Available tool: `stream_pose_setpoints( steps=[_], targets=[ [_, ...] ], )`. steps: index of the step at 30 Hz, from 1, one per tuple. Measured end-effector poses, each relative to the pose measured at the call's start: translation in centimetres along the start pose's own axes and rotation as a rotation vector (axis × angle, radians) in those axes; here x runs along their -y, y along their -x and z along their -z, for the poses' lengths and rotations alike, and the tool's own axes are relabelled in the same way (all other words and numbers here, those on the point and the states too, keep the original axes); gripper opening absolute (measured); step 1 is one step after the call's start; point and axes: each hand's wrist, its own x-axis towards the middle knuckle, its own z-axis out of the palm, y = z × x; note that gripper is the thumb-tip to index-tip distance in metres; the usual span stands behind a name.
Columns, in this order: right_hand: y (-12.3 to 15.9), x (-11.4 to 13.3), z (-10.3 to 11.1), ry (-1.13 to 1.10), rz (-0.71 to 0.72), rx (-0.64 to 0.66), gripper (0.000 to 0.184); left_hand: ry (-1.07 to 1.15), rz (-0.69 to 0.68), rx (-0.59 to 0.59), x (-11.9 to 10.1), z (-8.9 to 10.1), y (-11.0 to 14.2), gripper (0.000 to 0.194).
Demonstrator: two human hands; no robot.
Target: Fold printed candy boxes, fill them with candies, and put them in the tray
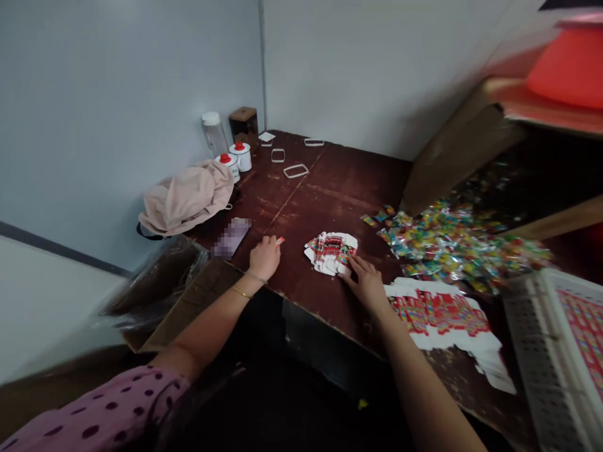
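Note:
Near the table's front edge, my left hand (pixel 265 257) is closed, with a small red-and-white piece (pixel 281 240) showing at its fingertips; it looks like a small printed carton, mostly hidden. A bunch of flat red-and-white printed cartons (pixel 330 252) lies in the middle of the table. At the right side of this bunch rests my right hand (pixel 368 284), its thumb and fingers apart and touching the nearest cartons. Beside my right forearm, a long fanned row of similar flat cartons (pixel 443 314) spreads over the table.
Many small wrapped candies (pixel 443 242) spill from a tipped cardboard box (pixel 443 147) at right. A white plastic basket (pixel 537 339) holds printed cartons. Left stand a pink cloth bag (pixel 188 196), a phone (pixel 232 238), lidded mugs (pixel 241 156) and a clear jug (pixel 215 135). White frames (pixel 296 171) lie behind.

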Motion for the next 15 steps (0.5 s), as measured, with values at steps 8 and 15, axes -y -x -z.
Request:
stream_pose_setpoints(
  steps=[8,15],
  targets=[
    [5.1,4.7,2.2,-0.050,0.075,-0.147,0.029,0.654,-0.157,0.296,-2.5,-2.1,2.2,0.045],
    [8.8,11.5,2.3,-0.168,0.132,-0.062,0.029,1.425,0.085,0.961,-5.3,-6.2,7.1,0.038]
  ],
)
